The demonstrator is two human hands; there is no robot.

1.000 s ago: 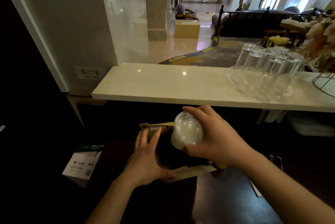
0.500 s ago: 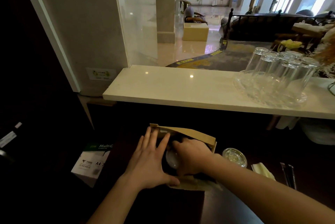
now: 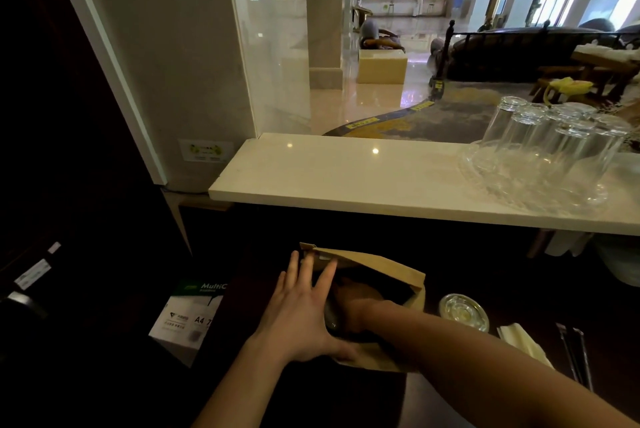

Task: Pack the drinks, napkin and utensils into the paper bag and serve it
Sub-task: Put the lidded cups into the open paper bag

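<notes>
The paper bag (image 3: 381,266) stood open on the dark surface (image 3: 346,400) below a pale stone ledge (image 3: 346,178). The left hand (image 3: 301,313) lay flat against the bag's near-left side, fingers (image 3: 327,277) spread and pointing up toward its rim, thumb along the lower edge; it braced the paper with an open palm rather than closing around anything. The right hand (image 3: 356,303) was sunk inside the bag's mouth past the wrist, and in the shadow there it could not be told whether its grip was closed on something or loose. A rounded clear shape showed dimly beside it in the bag, too dark to name with certainty. Outside the bag, to its right on the same surface, a drink cup with a clear lid (image 3: 463,311) stood on its own, near the bag but not touching it. Just right of that lay a folded pale napkin (image 3: 523,344), and beyond it the dark, thin utensils (image 3: 575,355) lay side by side. On the ledge at the right, a glass tray (image 3: 491,174) held several upturned drinking glasses (image 3: 540,143). A box of A4 paper (image 3: 187,316) sat lower down at the left.
</notes>
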